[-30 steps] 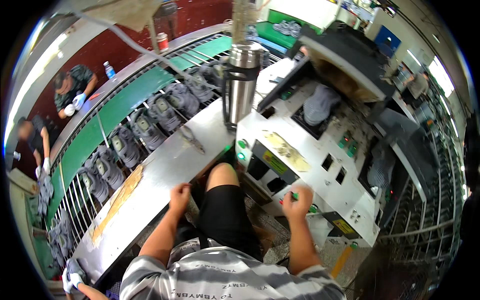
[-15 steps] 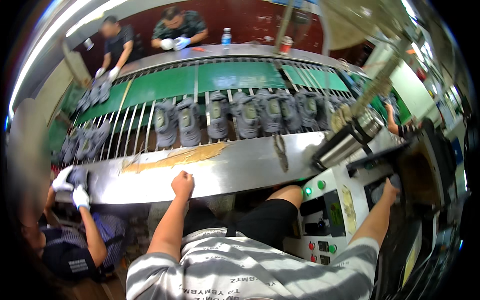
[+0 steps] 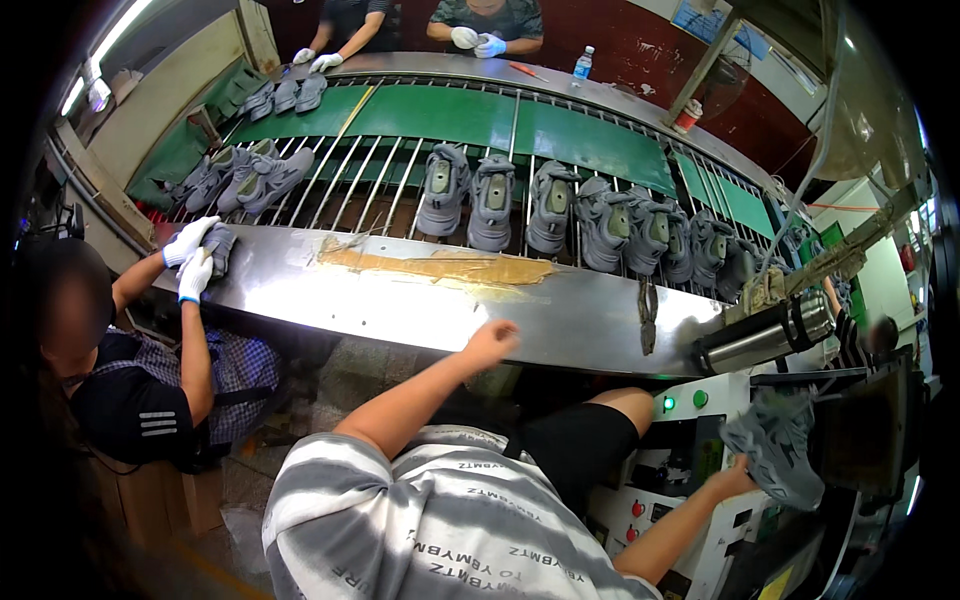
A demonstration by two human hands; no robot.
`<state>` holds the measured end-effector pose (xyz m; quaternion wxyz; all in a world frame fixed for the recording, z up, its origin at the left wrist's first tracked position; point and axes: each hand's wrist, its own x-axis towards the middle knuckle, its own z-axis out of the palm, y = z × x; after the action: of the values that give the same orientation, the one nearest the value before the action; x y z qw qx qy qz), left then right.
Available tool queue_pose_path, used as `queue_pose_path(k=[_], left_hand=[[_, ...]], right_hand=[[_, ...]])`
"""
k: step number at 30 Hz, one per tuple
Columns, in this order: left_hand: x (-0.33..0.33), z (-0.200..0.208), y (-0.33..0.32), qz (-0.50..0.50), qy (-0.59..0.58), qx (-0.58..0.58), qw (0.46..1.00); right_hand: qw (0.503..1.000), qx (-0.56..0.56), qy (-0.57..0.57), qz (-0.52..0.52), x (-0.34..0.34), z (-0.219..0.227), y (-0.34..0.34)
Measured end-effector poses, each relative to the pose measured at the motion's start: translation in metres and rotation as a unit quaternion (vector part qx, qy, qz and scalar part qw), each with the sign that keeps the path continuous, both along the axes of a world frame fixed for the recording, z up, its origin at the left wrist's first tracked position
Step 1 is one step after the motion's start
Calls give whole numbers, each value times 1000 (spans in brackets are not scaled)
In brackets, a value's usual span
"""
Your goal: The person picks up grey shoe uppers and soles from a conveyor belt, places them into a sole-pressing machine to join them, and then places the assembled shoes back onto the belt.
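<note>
On the right, my right hand (image 3: 737,478) grips a grey sneaker (image 3: 776,448) in front of the dark opening of a white machine. My left hand (image 3: 490,343) hangs above the metal ledge's near edge; its fingers are curled together and nothing shows in them. Past that ledge (image 3: 420,325), several grey sneakers, among them this sneaker (image 3: 492,203), stand in a row on the roller conveyor (image 3: 365,180).
The white machine (image 3: 625,505) with lit green buttons stands at my right. A steel thermos (image 3: 765,335) lies tilted beside it, near dark pliers-like tool (image 3: 648,318). At left, a gloved co-worker (image 3: 150,385) handles another shoe. Two more people work across the green belt (image 3: 430,115).
My right hand has come back from the machine's opening, bringing the sneaker into plain sight. My left hand remains over the ledge's edge, its fingers a little looser. The view has turned.
</note>
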<state>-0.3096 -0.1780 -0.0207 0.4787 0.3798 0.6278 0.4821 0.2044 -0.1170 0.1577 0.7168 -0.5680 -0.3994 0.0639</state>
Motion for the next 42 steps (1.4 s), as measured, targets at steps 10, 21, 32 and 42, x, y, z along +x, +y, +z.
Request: queue_pose_path(k=[10,21,32,42], left_hand=[[-43,105,-27,-42,-551,173,816],[-232,53,-200,442,183,119,870],[-286,39,-53,500,196,151,830],[-350,-3,69,485,279,110,821]], right_hand=[[573,-195,-403,687,-286,89,-24],[710,-505,-375,317,-177,-83,66],[670,-633,-362,138,-143,-177,96],[610,-674,-375,181,-150,-187,122]])
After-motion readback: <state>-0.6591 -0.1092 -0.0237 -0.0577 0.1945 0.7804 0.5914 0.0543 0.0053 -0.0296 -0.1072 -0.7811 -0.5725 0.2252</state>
